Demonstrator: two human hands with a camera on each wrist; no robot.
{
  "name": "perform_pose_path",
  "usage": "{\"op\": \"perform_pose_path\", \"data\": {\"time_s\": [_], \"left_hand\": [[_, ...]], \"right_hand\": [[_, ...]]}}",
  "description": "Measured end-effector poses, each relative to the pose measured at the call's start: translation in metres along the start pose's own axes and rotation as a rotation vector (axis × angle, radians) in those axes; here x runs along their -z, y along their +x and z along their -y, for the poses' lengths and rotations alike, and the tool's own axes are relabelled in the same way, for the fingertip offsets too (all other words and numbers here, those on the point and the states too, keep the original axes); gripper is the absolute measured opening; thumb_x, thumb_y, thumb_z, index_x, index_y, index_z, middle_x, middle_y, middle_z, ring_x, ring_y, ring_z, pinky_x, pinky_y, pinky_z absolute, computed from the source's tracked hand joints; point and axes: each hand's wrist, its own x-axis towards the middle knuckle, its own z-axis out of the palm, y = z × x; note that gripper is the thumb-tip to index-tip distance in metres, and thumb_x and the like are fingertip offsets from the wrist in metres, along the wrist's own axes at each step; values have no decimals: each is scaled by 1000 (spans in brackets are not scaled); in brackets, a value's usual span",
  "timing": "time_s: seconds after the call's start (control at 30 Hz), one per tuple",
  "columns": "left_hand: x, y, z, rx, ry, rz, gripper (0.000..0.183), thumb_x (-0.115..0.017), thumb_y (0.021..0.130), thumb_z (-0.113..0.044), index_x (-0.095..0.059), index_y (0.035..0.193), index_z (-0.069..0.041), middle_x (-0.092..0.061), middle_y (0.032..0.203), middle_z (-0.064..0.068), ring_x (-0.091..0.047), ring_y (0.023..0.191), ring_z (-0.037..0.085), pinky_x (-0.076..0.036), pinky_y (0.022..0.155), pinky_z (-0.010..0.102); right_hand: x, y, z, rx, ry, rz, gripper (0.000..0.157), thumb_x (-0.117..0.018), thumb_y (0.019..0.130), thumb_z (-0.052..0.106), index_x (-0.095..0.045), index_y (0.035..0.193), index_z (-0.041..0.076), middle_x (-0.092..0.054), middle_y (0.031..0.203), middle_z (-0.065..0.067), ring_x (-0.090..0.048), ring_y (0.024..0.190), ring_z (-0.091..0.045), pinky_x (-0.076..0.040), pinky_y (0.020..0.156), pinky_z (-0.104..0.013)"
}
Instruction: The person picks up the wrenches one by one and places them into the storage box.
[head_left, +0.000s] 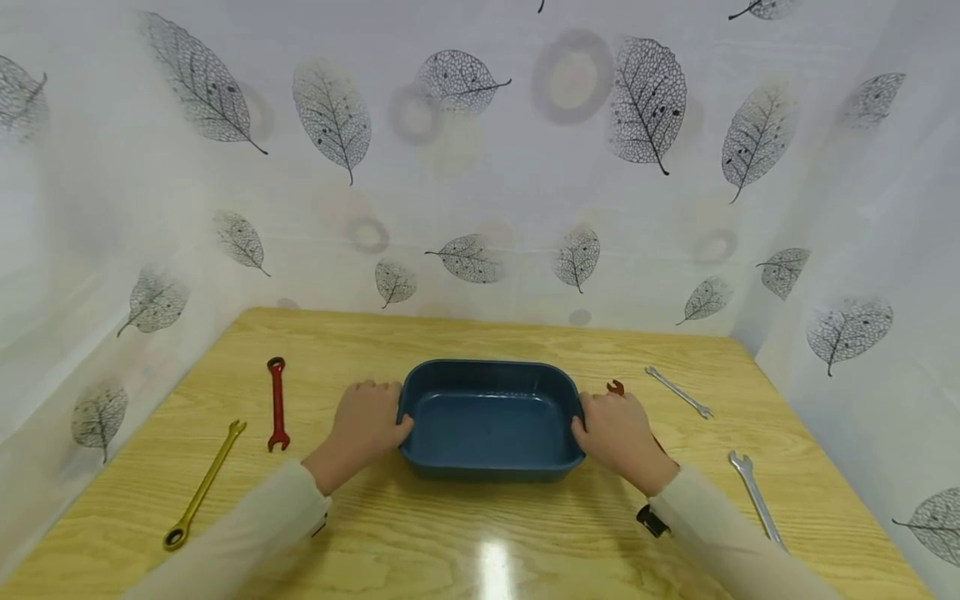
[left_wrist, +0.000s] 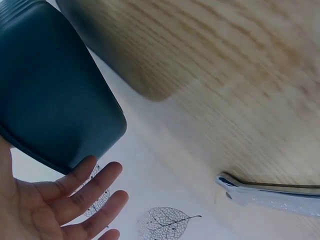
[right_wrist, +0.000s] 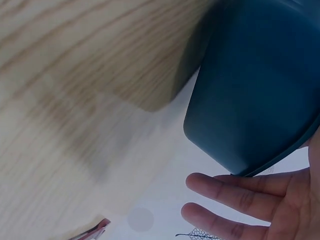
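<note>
Two-handed grip at opposite ends: left hand (head_left: pixel 367 425) and right hand (head_left: pixel 618 429) each pinch an end of the dark blue, glossy, round-cornered rectangular dish (head_left: pixel 487 425), thumbs over the rim, other fingers spread along the outer wall. Dish sits between the hands, level or nearly so; wrist views suggest its base is off the pale wood-grain tabletop (head_left: pixel 420 542). Handling, by judgement: rigid, moderately heavy if ceramic (material not confirmed), slick on the smooth walls, liable to chip if knocked. Best hold is the two short ends, under the rim lip, load shared evenly. Positions relative to dish, near to far: gold-yellow metal wrench (head_left: pixel 206 483) to its near left; larger silver metal wrench (head_left: pixel 757 500) to its near right, lower end by the sleeve; red metal wrench (head_left: pixel 278 404) to its left; second red wrench (head_left: pixel 616 387) just beside its right end, mostly hidden by the right hand; slim silver metal wrench (head_left: pixel 679 392) to its far right; white leaf-printed curtain (head_left: pixel 487 192) well behind.
</note>
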Motion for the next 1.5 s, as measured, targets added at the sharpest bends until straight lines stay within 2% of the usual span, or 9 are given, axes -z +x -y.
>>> {"op": "perform_pose_path", "data": {"time_s": [0.2, 0.53, 0.63, 0.8, 1.0, 1.23, 1.37, 1.5], "left_hand": [[-3, -4, 0, -7, 12, 11, 44, -64, 80, -33, -63, 106, 2, -69, 93, 15, -63, 89, 32, -48, 87, 48], [-7, -9, 1, -21, 16, -21, 43, -65, 79, -33, -63, 105, 1, -69, 94, 15, -63, 90, 33, -47, 87, 48], [-8, -10, 1, -14, 11, -7, 45, -64, 80, -33, -63, 108, 1, -69, 98, 15, -62, 93, 33, -46, 89, 48], [-10, -9, 4, 0, 11, 16, 46, -63, 81, -34, -62, 111, 1, -68, 101, 16, -61, 95, 34, -45, 91, 50], [-11, -9, 4, -2, 13, -1, 45, -64, 81, -33, -62, 109, 1, -69, 98, 15, -62, 93, 34, -46, 90, 50], [-8, -10, 5, -6, 22, 7, 44, -62, 82, -33, -62, 111, 1, -69, 99, 16, -62, 94, 34, -46, 89, 49], [-7, -4, 8, -19, 46, -31, 42, -62, 83, -36, -61, 110, -2, -68, 96, 15, -62, 89, 33, -48, 85, 49], [-8, 8, 16, -72, 52, -123, 40, -64, 83, -35, -60, 109, -5, -68, 93, 14, -62, 86, 33, -49, 81, 48]], "right_hand": [[-3, -4, 3, 6, -8, 5, 21, -66, 80, 25, -61, 73, 6, -39, 47, 0, -35, 42, -13, -28, 44, -29], [-4, -7, 8, -16, -26, 71, 27, -64, 82, 27, -67, 91, 2, -59, 61, -7, -51, 51, -20, -41, 50, -35], [-5, -7, 8, -17, -23, 74, 29, -64, 82, 26, -67, 95, 1, -62, 65, -9, -53, 53, -22, -43, 53, -37], [-6, -7, 10, -14, -15, 54, 26, -65, 81, 26, -67, 89, 1, -58, 59, -7, -49, 49, -20, -39, 51, -35], [-5, -7, 11, -14, -14, 31, 23, -66, 80, 25, -66, 84, 2, -54, 56, -5, -47, 47, -18, -37, 49, -33], [-4, -6, 11, -20, -11, 54, 25, -66, 80, 28, -64, 84, 3, -56, 58, -5, -48, 48, -19, -39, 50, -34], [-4, -6, 11, -23, -7, 66, 27, -66, 81, 29, -65, 87, 3, -58, 61, -6, -51, 51, -20, -41, 51, -36], [-5, -5, 10, -23, -6, 75, 27, -65, 81, 30, -65, 87, 3, -58, 60, -5, -51, 50, -19, -40, 50, -35]]}}
